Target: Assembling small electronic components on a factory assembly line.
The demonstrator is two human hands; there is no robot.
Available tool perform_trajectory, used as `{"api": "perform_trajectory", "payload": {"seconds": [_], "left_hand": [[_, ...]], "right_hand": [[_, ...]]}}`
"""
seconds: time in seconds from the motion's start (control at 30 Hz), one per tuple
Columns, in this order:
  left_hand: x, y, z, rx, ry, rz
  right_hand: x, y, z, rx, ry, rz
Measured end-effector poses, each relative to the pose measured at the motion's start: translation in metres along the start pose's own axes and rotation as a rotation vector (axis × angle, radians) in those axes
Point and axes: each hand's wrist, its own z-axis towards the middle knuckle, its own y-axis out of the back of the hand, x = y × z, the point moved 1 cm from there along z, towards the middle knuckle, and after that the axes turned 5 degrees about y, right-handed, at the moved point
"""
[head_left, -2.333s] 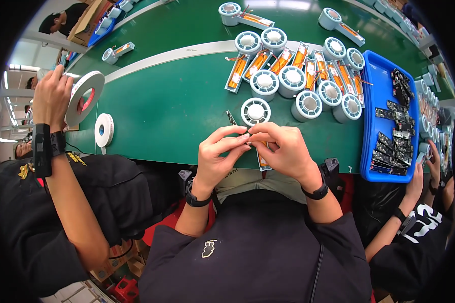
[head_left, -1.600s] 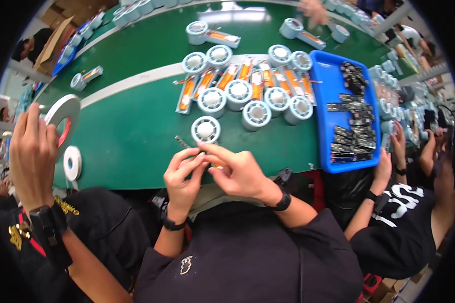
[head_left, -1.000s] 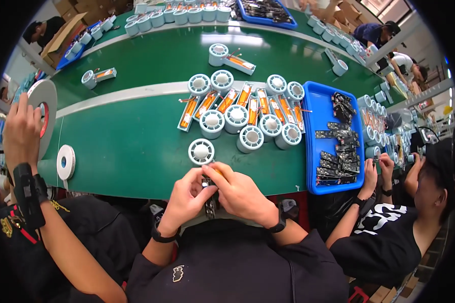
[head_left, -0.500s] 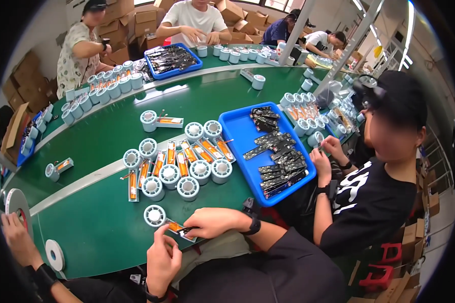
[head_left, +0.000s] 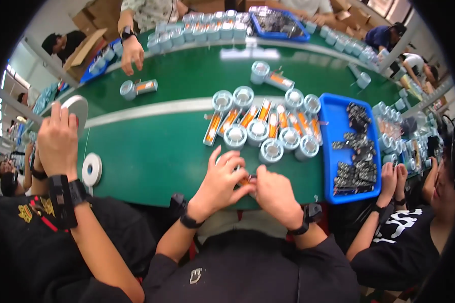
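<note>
A small light-blue fan with an orange battery [head_left: 244,180] in its open handle is mostly hidden under my hands, at the near edge of the green table. My left hand [head_left: 219,183] curls over it, thumb and fingers closed around the handle. At the handle's end my right hand [head_left: 277,196] is closed in a pinch; a small dark bit shows at its fingertips, too small to name. Just beyond my hands, several similar fans [head_left: 258,130] stand grouped, their orange batteries showing.
A blue tray [head_left: 326,151] of black circuit boards lies to the right. At left, a co-worker's hand [head_left: 58,136] is at a white reel [head_left: 77,108]; another white roll [head_left: 92,169] is nearby. Across the green belt, another person's hand [head_left: 132,54] hangs near a single fan [head_left: 128,90].
The view has swung left. My left hand, earlier beside the fan with fingers loosely bent, now closes over it. Across the belt, a person's hand has come out over the belt.
</note>
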Motion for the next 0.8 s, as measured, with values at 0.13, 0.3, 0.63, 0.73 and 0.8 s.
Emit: {"api": "perform_trajectory", "payload": {"seconds": [0.13,0.3,0.63,0.73,0.8], "left_hand": [[0.005,-0.003,-0.003,-0.091,0.036,-0.019],[0.005,0.001,-0.005,-0.076,0.026,0.002],[-0.01,-0.001,-0.002,-0.033,0.168,0.142],[-0.017,0.001,-0.005,-0.048,0.179,0.227],[-0.024,0.01,-0.004,0.026,0.142,0.302]], "right_hand": [[-0.005,-0.016,0.001,-0.161,-0.076,0.126],[-0.012,-0.019,-0.006,-0.281,-0.002,0.362],[-0.01,-0.02,-0.008,-0.27,0.018,0.435],[-0.01,-0.018,-0.008,-0.264,-0.005,0.457],[-0.011,-0.019,-0.008,-0.263,-0.012,0.472]]}}
